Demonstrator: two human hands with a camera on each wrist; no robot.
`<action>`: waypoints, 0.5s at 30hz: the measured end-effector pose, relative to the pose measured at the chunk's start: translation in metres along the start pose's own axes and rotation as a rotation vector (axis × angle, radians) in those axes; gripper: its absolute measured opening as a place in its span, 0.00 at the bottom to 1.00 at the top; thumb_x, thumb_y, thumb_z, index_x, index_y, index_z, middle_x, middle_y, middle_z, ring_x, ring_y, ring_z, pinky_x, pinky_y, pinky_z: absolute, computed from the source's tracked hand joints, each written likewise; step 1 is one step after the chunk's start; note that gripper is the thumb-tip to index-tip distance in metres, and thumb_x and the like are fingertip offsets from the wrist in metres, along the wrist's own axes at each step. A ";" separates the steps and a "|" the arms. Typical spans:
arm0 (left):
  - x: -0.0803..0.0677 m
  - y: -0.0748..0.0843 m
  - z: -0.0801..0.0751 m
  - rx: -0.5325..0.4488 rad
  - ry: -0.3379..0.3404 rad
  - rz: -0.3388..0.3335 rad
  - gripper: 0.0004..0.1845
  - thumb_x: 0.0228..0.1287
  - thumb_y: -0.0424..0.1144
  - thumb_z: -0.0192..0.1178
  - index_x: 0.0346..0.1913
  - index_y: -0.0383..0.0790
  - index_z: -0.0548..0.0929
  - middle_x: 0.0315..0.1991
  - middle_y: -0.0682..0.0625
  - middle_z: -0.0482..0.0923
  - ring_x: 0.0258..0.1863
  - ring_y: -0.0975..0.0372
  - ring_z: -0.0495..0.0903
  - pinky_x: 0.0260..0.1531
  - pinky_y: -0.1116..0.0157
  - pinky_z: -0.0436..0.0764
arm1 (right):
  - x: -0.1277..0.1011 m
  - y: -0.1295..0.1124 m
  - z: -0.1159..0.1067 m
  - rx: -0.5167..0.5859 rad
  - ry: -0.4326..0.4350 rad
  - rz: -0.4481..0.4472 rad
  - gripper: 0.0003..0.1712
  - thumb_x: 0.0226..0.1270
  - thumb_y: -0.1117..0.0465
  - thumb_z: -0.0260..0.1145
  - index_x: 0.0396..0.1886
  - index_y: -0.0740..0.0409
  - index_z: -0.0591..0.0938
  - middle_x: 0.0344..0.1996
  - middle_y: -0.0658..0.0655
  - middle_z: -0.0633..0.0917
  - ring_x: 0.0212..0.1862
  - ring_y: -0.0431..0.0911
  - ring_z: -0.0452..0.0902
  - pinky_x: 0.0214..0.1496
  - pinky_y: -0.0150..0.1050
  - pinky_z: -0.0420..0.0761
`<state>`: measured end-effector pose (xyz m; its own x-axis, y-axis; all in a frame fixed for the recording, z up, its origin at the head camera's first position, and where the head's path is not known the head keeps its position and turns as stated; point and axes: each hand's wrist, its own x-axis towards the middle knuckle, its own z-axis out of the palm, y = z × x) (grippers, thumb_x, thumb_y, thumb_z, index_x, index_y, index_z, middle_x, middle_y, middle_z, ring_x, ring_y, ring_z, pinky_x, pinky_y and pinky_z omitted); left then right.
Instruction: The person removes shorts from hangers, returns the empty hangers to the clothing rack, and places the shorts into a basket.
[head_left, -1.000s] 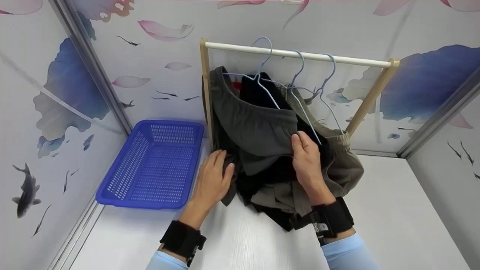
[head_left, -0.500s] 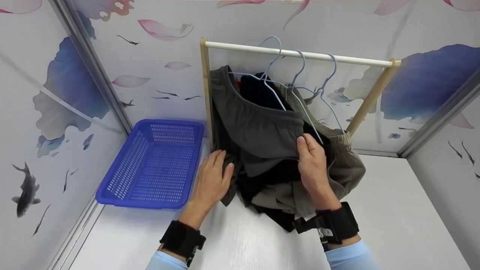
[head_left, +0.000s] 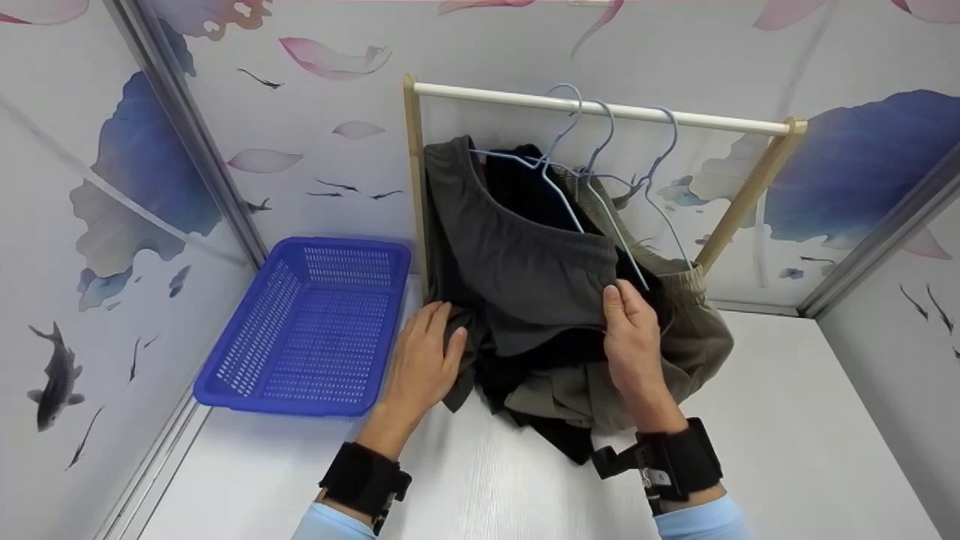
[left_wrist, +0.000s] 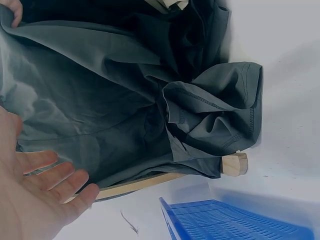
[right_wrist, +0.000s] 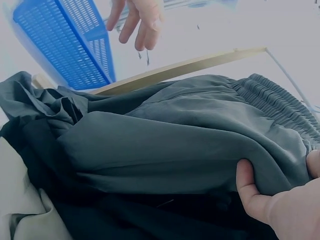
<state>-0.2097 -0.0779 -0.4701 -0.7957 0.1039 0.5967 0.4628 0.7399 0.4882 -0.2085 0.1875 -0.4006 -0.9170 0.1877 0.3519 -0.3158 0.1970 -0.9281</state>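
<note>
White desk (head_left: 787, 420) under me, walled on three sides by panels printed with lotus petals, blue leaves and small dark fish. At the desk's far edge stands a small clothes rack (head_left: 600, 109), a white rail on light wooden posts, with three pale blue wire hangers hooked close together over it. From where I sit, the dark grey shorts (head_left: 517, 262) hang foremost on the rack, at its left end against the left post; their elastic waistband is gathered and ribbed, the cloth smooth and matte, with a stitched hem that bunches into folds near the foot of the post in the left wrist view. My right hand (head_left: 637, 345) pinches the waistband's right end, thumb on the front of the cloth and fingers curled behind it, so that grip is clamped on the shorts. My left hand (head_left: 424, 360) has its grip apart: the fingers lie straight and spread, tips on the lower left folds of the same shorts. Behind them hang a black garment (head_left: 525, 195) and an olive garment (head_left: 697, 330), mostly covered, so I cannot make out what kind either is. A blue plastic basket (head_left: 300, 330) sits at the desk's far left corner, just beside the rack's left post. Both wrist views are cropped close, showing only cloth, fingertips and a bit of basket.
</note>
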 end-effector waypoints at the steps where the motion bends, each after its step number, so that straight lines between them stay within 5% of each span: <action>1: 0.000 0.000 0.000 0.000 -0.003 -0.002 0.23 0.76 0.39 0.58 0.64 0.24 0.77 0.61 0.32 0.77 0.60 0.40 0.78 0.61 0.43 0.76 | -0.001 0.001 -0.001 0.009 0.000 -0.003 0.17 0.85 0.60 0.51 0.44 0.71 0.78 0.31 0.52 0.74 0.38 0.42 0.71 0.43 0.32 0.71; 15: -0.001 0.002 -0.002 0.012 -0.023 -0.031 0.25 0.79 0.43 0.55 0.65 0.25 0.77 0.62 0.33 0.77 0.61 0.40 0.78 0.63 0.43 0.75 | 0.001 0.000 -0.001 0.010 0.050 -0.053 0.16 0.84 0.62 0.52 0.40 0.73 0.76 0.30 0.52 0.71 0.38 0.41 0.69 0.44 0.32 0.69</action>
<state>-0.2072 -0.0785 -0.4683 -0.8187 0.0962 0.5662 0.4329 0.7512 0.4983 -0.2095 0.1889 -0.4005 -0.8859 0.2251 0.4057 -0.3660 0.1984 -0.9092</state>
